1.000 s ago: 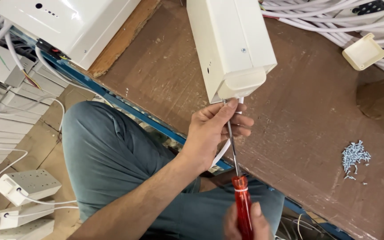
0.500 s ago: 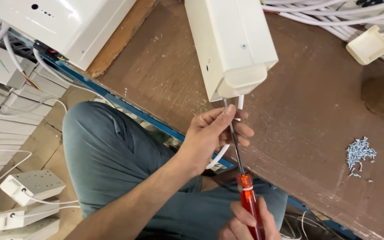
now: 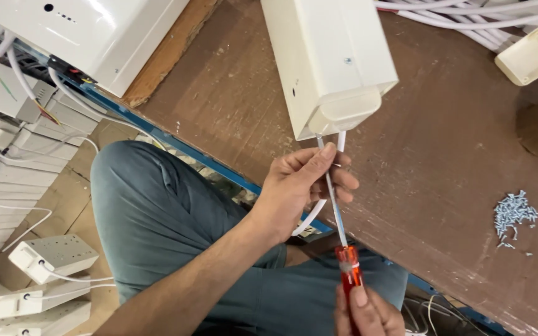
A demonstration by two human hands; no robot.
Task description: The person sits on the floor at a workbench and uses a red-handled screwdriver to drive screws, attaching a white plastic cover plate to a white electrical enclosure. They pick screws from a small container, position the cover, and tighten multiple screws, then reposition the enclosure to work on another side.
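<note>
The left hand (image 3: 300, 186) pinches the steel shaft of a red-handled screwdriver (image 3: 344, 249) between thumb and fingertips, steadying it just below the near end of a cream plastic housing (image 3: 328, 62) that lies on the brown worktable (image 3: 443, 162) and overhangs toward the person's lap. A white cable (image 3: 319, 205) leaves that same end and loops behind the fingers. The right hand (image 3: 365, 311), low at the frame's edge, is closed around the red handle. The tip sits at the underside of the housing's end cap — the screw itself is hidden, so I cannot tell whether the blade is seated. That is the likely trouble: if the tip rides off the screw head, it could slip and gouge the plastic or nick the cable lying right beside the shaft. The guiding fingers are close to that slip path too. A heap of small silver screws (image 3: 513, 214) rests well apart on the table.
</note>
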